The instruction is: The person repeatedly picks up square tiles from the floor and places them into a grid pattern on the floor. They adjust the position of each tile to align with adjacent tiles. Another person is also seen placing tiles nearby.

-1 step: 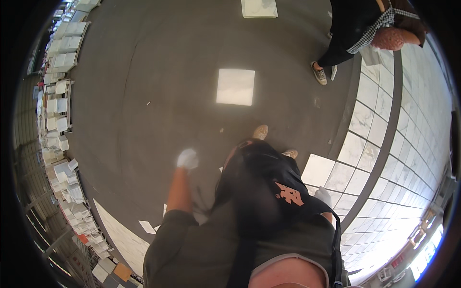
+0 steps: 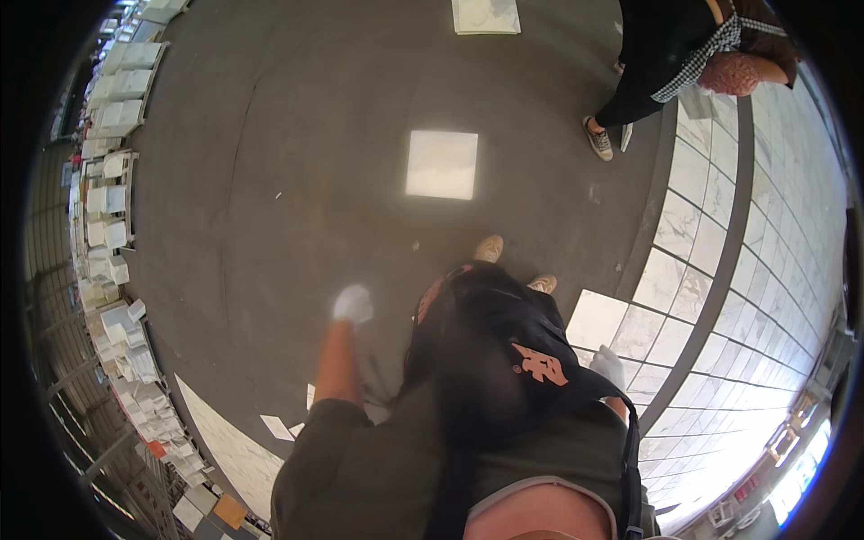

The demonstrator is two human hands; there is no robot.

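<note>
My left hand [image 2: 354,306] wears a white glove and hangs over the grey floor [image 2: 297,234], left of my dark apron [image 2: 486,333]. Blur hides how its fingers are held, and I make out nothing in it. To the right of my apron is my right hand [image 2: 609,364], gloved in pale fabric, its fingers too small and indistinct to read. Behind it in view lie white marble-patterned tiles [image 2: 641,330]. A square white tile [image 2: 442,165] lies by itself on the floor ahead of my shoes [image 2: 489,248].
At the upper right, a person [image 2: 684,63] in dark clothes and a checked apron bends beside the tile rows. Another pale tile [image 2: 486,15] is at the top edge. Stacks of tiles [image 2: 120,117] line the left side. White pieces [image 2: 276,427] lie at lower left.
My right hand shows slightly higher beside the tiles, and my apron has shifted a little. My left hand has barely moved.
</note>
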